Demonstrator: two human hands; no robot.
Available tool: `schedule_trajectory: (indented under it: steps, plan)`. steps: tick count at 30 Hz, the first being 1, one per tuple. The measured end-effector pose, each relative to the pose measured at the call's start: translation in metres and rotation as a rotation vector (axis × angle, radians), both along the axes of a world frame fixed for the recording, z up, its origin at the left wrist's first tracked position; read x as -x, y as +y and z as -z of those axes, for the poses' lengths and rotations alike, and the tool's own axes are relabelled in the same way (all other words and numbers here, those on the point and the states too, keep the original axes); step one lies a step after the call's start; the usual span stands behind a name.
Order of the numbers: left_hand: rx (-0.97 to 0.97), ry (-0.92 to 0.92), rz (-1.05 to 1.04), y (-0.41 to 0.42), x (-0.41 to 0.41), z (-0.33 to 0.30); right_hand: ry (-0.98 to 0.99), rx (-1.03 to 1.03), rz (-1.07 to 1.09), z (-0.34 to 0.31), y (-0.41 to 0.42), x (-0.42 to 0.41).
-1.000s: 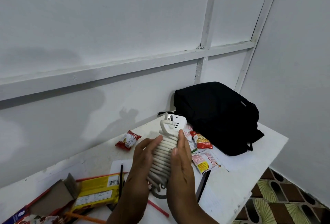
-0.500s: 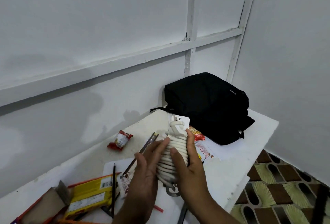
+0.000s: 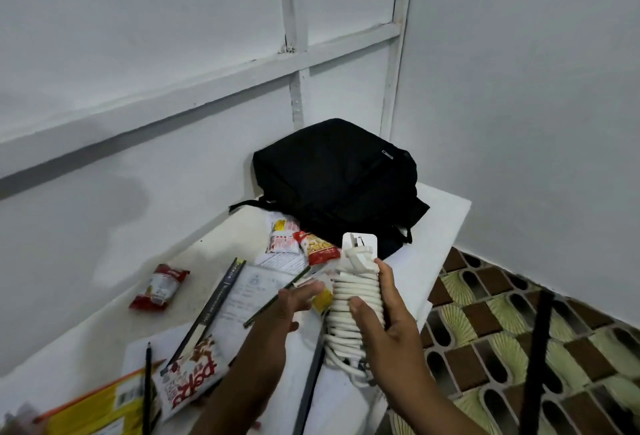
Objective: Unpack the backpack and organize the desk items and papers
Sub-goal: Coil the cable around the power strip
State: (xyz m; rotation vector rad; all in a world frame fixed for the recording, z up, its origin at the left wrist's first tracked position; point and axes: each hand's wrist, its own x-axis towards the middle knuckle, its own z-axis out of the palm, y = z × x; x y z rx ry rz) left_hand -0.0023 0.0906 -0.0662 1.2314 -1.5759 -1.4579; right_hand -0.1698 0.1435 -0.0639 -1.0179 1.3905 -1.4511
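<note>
Left hand [image 3: 287, 306] now off the cord bundle [image 3: 353, 310], fingers straight; right hand [image 3: 384, 327] alone grips it.

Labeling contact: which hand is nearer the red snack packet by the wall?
Left. The left hand hangs open over the papers, to the right of the red snack packet. The right hand is farther right, its grip around the cord-wrapped extension board.

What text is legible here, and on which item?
"pops", seen upside down: white snack packet.
Spine print on the dark book: too blurred.
Printed paper: too small.
Red snack packets, yellow box barcode label, backpack tag: unreadable.
</note>
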Motion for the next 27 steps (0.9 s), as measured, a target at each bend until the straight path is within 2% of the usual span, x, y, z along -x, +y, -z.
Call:
schedule_trajectory:
  steps: [5,9,16,19,22,24,26,27]
  plan:
    - [0.028,-0.025,0.051,-0.022,0.03,-0.004,-0.032,-0.05,0.076,-0.003,0.001,0.04]
    - [0.123,-0.115,0.113,-0.048,0.061,0.002,-0.064,-0.078,0.134,-0.001,-0.005,0.076]
    - [0.465,-0.362,0.116,-0.134,0.13,0.033,-0.064,-0.116,0.126,0.016,-0.048,0.143]
    - [0.539,-0.535,0.064,-0.172,0.154,0.046,-0.034,-0.118,0.052,0.019,-0.079,0.172]
    - [0.478,-0.785,-0.022,-0.193,0.174,0.047,0.01,-0.111,-0.067,0.017,-0.112,0.202]
    - [0.482,-0.884,-0.034,-0.2,0.181,0.05,0.013,-0.106,-0.124,0.015,-0.13,0.217]
    - [0.572,-0.867,-0.056,-0.207,0.184,0.054,0.007,-0.092,-0.184,0.013,-0.148,0.231]
    - [0.607,-0.794,-0.097,-0.209,0.185,0.052,0.009,-0.085,-0.229,0.013,-0.157,0.237]
